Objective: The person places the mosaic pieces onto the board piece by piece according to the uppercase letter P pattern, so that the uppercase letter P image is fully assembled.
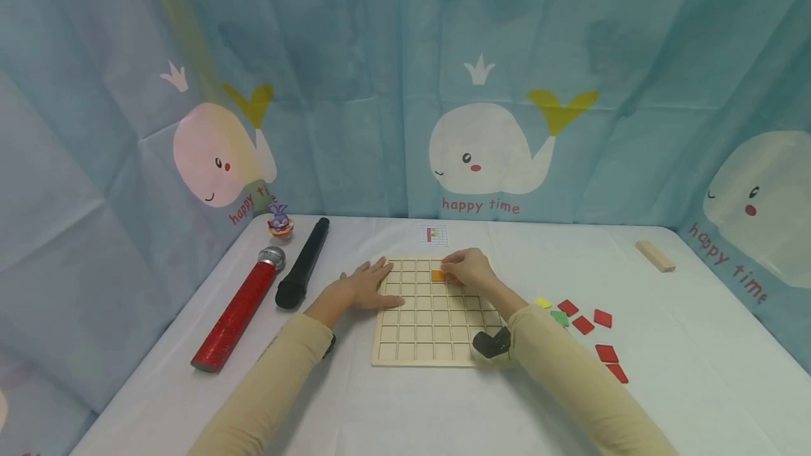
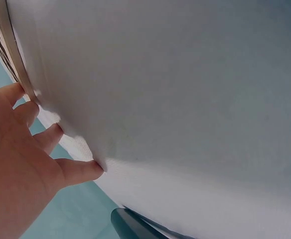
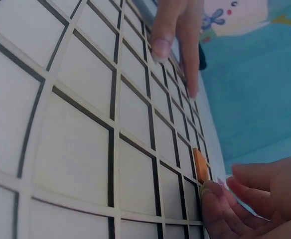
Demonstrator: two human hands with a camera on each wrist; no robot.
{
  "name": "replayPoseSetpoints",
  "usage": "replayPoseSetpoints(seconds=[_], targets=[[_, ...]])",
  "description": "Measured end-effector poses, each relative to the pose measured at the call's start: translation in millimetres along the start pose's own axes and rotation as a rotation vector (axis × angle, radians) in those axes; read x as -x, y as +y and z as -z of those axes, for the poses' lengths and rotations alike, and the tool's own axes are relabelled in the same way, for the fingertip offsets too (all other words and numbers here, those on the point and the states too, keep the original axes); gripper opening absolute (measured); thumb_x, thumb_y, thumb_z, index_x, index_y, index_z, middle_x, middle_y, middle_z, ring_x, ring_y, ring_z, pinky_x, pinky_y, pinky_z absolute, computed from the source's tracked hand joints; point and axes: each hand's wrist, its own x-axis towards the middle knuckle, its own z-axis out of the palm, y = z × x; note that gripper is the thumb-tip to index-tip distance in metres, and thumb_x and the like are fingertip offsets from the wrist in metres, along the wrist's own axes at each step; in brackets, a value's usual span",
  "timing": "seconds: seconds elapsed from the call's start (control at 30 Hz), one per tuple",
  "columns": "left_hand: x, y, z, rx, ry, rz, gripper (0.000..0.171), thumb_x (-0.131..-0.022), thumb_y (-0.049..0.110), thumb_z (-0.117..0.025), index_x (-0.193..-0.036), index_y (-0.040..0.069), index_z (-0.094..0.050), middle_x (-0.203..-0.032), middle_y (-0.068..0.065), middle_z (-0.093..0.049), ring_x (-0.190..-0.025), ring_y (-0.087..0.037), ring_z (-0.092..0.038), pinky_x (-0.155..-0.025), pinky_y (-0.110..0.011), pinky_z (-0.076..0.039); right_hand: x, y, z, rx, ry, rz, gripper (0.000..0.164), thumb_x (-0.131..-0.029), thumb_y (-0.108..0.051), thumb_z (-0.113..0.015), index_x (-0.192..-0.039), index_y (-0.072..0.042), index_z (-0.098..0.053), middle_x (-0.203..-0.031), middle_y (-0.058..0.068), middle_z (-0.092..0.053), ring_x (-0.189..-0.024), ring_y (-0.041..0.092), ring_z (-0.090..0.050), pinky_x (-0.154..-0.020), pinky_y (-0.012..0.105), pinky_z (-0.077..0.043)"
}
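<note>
A square wooden grid board (image 1: 407,357) lies on the table, divided into rows of cells. My left hand (image 1: 367,286) rests with spread fingers on its upper left edge, the thumb reaching over the cells; the left wrist view shows this hand (image 2: 21,144) at the board's side. Near the board's far edge, my right hand (image 1: 470,269) pinches a small orange square tile (image 1: 437,276) by its right side. In the right wrist view the orange tile (image 3: 200,165) sits at a far cell, with the fingertips of the right hand (image 3: 255,199) at its end.
Right of the board lie several red tiles (image 1: 602,318), a green tile (image 1: 560,318) and a yellow one (image 1: 543,302). A wooden block (image 1: 655,256) lies farther right. A red microphone (image 1: 237,315), a black microphone (image 1: 304,262) and a small toy (image 1: 280,222) are left. Behind the board is a printed grid card (image 1: 434,235).
</note>
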Motion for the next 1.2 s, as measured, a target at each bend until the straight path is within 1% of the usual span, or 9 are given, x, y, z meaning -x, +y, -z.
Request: replayPoseSetpoints(seconds=[0.23, 0.37, 0.5, 0.63, 0.7, 0.8, 0.97, 1.07, 1.2], targets=[[-0.3, 1.2, 0.1, 0.006, -0.001, 0.011, 0.09, -0.086, 0.065, -0.054, -0.154, 0.016, -0.02, -0.159, -0.006, -0.01, -0.143, -0.033, -0.009, -0.105, -0.067, -0.01, -1.3, 3.2, -0.2, -0.053, -0.038, 0.028, 0.021, -0.092, -0.016, -0.064, -0.105, 0.001, -0.069, -0.087, 0.008, -0.068, -0.077, 0.017, -0.066, -0.069, 0.029, -0.055], [0.3, 1.5, -0.8, 0.009, 0.0, 0.011, 0.09, -0.086, 0.064, -0.054, -0.154, 0.016, -0.02, -0.159, -0.005, -0.01, -0.143, -0.033, -0.009, -0.105, -0.067, -0.01, -0.8, 9.0, 3.4, -0.091, -0.059, 0.065, 0.027, -0.094, -0.021, -0.063, -0.111, 0.0, -0.067, -0.096, 0.01, -0.068, -0.082, 0.02, -0.065, -0.071, 0.03, -0.055], [1.4, 1.2, -0.8, 0.018, 0.002, -0.004, 0.089, -0.087, 0.062, -0.055, -0.154, 0.014, -0.02, -0.159, -0.007, -0.01, -0.143, -0.034, -0.009, -0.104, -0.068, -0.009, 1.3, 17.1, 14.3, -0.131, -0.096, 0.115, 0.038, -0.095, -0.028, -0.061, -0.119, 0.001, -0.062, -0.105, 0.014, -0.066, -0.09, 0.023, -0.064, -0.075, 0.033, -0.054], [1.0, 0.3, 0.3, 0.015, 0.004, -0.018, 0.089, -0.087, 0.061, -0.055, -0.154, 0.014, -0.019, -0.159, -0.008, -0.01, -0.143, -0.035, -0.008, -0.103, -0.069, -0.009, 3.8, 25.3, 32.7, -0.204, -0.133, 0.137, 0.048, -0.096, -0.033, -0.058, -0.127, 0.004, -0.056, -0.113, 0.019, -0.063, -0.098, 0.027, -0.063, -0.083, 0.035, -0.053], [0.6, 0.1, 1.1, 0.01, 0.004, -0.019, 0.09, -0.087, 0.062, -0.054, -0.154, 0.014, -0.018, -0.159, -0.008, -0.01, -0.143, -0.035, -0.008, -0.103, -0.069, -0.009, 5.0, 28.7, 42.4, -0.237, -0.138, 0.13, 0.051, -0.097, -0.034, -0.056, -0.13, 0.004, -0.053, -0.116, 0.02, -0.061, -0.1, 0.026, -0.063, -0.086, 0.034, -0.051], [0.1, -0.1, 1.9, 0.001, 0.005, -0.02, 0.09, -0.087, 0.062, -0.054, -0.154, 0.014, -0.018, -0.159, -0.008, -0.01, -0.143, -0.035, -0.008, -0.103, -0.069, -0.01, 7.2, 33.5, 55.4, -0.319, -0.144, 0.1, 0.054, -0.098, -0.034, -0.054, -0.133, 0.006, -0.048, -0.122, 0.023, -0.057, -0.105, 0.025, -0.06, -0.089, 0.033, -0.05], [-1.6, -1.2, 0.7, -0.005, 0.002, -0.018, 0.091, -0.086, 0.064, -0.053, -0.154, 0.015, -0.017, -0.159, -0.007, -0.009, -0.143, -0.034, -0.008, -0.104, -0.068, -0.01, 14.9, 39.8, 71.4, -0.475, -0.188, 0.054, 0.054, -0.102, -0.029, -0.048, -0.14, 0.007, -0.038, -0.134, 0.028, -0.045, -0.122, 0.036, -0.047, -0.094, 0.032, -0.046], [-2.4, -1.4, 0.2, -0.002, 0.003, -0.019, 0.092, -0.086, 0.064, -0.053, -0.154, 0.015, -0.017, -0.159, -0.007, -0.009, -0.143, -0.034, -0.008, -0.104, -0.069, -0.01, 20.1, 42.2, 78.2, -0.519, -0.207, 0.046, 0.055, -0.103, -0.029, -0.045, -0.142, 0.007, -0.033, -0.138, 0.03, -0.039, -0.129, 0.04, -0.039, -0.096, 0.032, -0.044], [-1.2, -0.3, 0.7, 0.001, 0.002, -0.019, 0.091, -0.087, 0.064, -0.054, -0.154, 0.014, -0.017, -0.159, -0.008, -0.009, -0.143, -0.034, -0.009, -0.104, -0.069, -0.01, 23.9, 48.2, 84.8, -0.54, -0.21, 0.045, 0.057, -0.103, -0.031, -0.046, -0.141, 0.01, -0.034, -0.135, 0.031, -0.041, -0.122, 0.032, -0.048, -0.096, 0.031, -0.045]])
